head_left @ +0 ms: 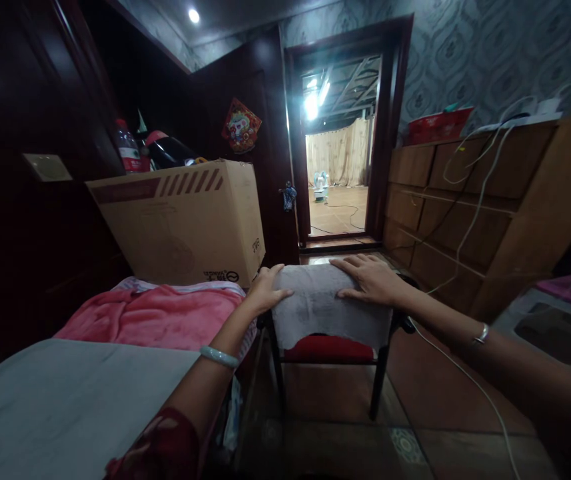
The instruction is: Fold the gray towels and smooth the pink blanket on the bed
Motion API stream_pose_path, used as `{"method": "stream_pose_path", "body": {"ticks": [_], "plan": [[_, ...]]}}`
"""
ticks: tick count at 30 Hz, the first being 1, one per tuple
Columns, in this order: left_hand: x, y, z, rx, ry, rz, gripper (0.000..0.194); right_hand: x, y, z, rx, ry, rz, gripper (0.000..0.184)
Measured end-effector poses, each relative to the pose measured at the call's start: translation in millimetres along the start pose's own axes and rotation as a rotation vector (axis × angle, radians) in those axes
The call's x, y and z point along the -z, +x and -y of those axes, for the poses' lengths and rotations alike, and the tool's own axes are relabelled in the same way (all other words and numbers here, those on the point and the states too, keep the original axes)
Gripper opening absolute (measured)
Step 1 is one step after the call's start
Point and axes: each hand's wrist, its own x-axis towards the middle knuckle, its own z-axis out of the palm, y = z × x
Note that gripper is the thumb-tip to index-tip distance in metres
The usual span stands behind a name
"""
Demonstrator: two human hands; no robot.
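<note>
Red sleeve (165, 440), fingers (346, 267); cloth (318, 300) (beneath them)

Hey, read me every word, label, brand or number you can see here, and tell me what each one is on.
No text reads clearly.
Cardboard box, front: dark logo and lettering, seemingly upside down, too blurred.
Same box, side: small dark marks, unreadable.
Bottle: pale marking on a red label, too small.
Door decoration: no legible wording.
Cloth on the chair: no lettering visible.
</note>
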Motion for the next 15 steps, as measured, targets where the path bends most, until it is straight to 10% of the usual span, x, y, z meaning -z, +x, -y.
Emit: {"method": "stream_pose_path", "body": {"ticks": [10,15], "plan": [[-1.3,-7,-27,0.029,0.217,0.001,0.069,6,-11,-16,0.007,-0.009,-0.012,0.082],[-10.9,-19,-33,-0.279,0.395,-0.038,0.085,0,-12,-9,0.048,0.001,-0.049,0.087]]}}
